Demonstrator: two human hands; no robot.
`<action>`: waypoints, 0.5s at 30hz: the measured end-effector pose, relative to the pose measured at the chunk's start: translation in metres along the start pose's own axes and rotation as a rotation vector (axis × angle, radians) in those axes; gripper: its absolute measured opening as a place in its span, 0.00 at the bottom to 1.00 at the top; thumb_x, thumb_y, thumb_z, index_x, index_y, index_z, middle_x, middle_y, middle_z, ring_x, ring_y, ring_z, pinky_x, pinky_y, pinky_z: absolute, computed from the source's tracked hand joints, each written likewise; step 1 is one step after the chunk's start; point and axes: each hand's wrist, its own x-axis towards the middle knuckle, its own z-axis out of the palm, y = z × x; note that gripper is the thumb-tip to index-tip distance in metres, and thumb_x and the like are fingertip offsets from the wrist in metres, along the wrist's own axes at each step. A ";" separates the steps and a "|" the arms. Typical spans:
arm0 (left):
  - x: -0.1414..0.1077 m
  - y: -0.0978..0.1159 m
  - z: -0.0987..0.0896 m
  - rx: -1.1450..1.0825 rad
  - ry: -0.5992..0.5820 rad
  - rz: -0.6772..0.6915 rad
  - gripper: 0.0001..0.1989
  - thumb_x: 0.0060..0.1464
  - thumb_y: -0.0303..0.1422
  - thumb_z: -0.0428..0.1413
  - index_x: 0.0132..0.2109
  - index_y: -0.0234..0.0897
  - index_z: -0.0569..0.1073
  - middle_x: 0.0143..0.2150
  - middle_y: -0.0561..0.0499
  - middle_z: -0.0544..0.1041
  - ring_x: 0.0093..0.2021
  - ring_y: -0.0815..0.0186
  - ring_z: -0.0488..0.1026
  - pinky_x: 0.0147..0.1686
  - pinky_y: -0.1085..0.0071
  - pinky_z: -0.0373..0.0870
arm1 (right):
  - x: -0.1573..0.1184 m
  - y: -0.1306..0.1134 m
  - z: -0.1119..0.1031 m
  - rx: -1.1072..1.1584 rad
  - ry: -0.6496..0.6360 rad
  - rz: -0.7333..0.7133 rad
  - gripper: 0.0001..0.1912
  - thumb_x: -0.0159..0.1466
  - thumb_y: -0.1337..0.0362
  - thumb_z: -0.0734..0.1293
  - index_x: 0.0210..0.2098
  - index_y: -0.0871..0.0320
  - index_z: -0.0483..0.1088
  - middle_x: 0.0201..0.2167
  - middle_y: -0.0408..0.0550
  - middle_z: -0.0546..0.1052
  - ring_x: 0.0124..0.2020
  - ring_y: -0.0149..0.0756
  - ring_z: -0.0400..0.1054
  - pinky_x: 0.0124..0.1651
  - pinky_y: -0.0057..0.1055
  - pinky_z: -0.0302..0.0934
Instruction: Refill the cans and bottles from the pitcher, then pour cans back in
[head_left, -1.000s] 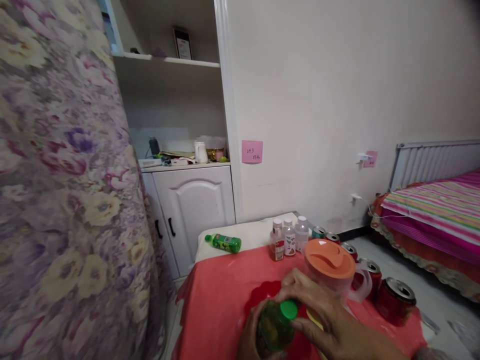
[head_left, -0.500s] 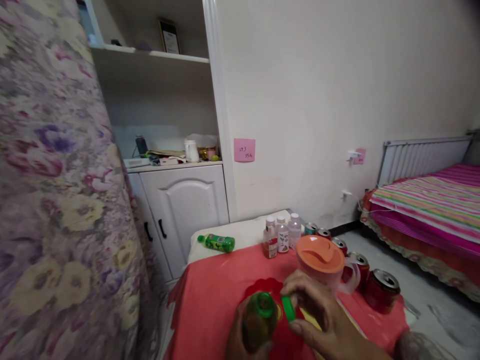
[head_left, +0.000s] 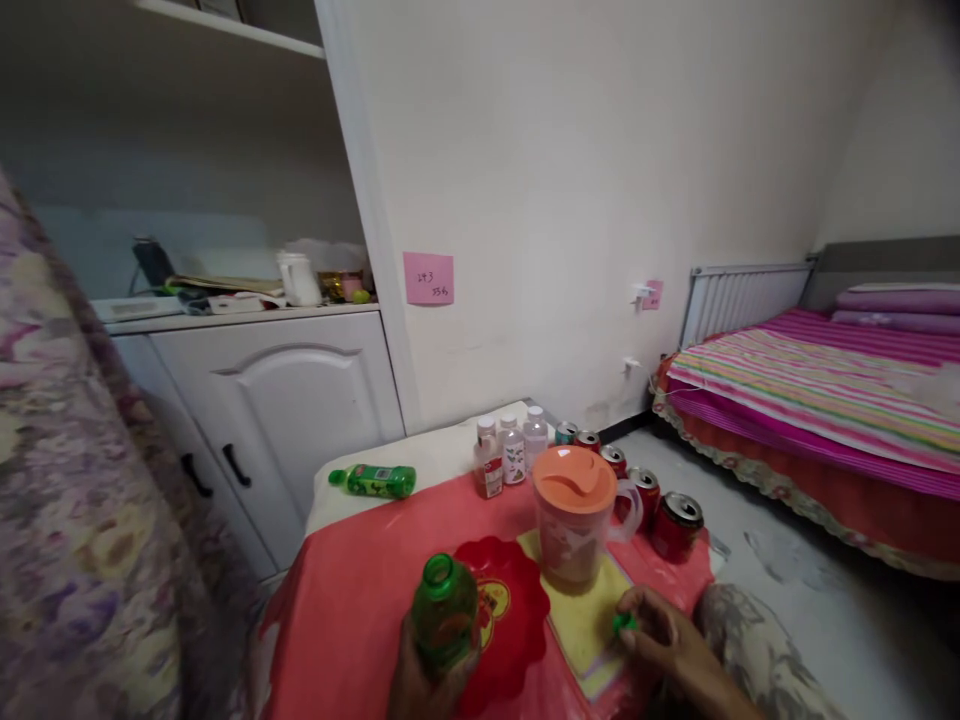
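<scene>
Fingers of right hand (head_left: 660, 638) curl around green cap (head_left: 624, 622), palm hidden

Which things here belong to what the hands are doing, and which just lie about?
In use:
open bottle, in left hand
cap, in right hand

Apparently just lying about:
pitcher
cans
sideways bottle
small bottles
red plate

The open green bottle (head_left: 444, 615) is roughly upright, its green cap (head_left: 623, 623) apart, seemingly tilted.
</scene>
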 end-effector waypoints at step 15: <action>-0.007 0.010 0.012 -0.038 0.009 -0.010 0.30 0.39 0.47 0.67 0.49 0.41 0.72 0.44 0.50 0.82 0.51 0.50 0.77 0.52 0.63 0.73 | 0.051 0.055 -0.045 -0.312 0.363 -0.087 0.08 0.53 0.58 0.69 0.25 0.55 0.69 0.28 0.45 0.75 0.33 0.45 0.71 0.39 0.39 0.65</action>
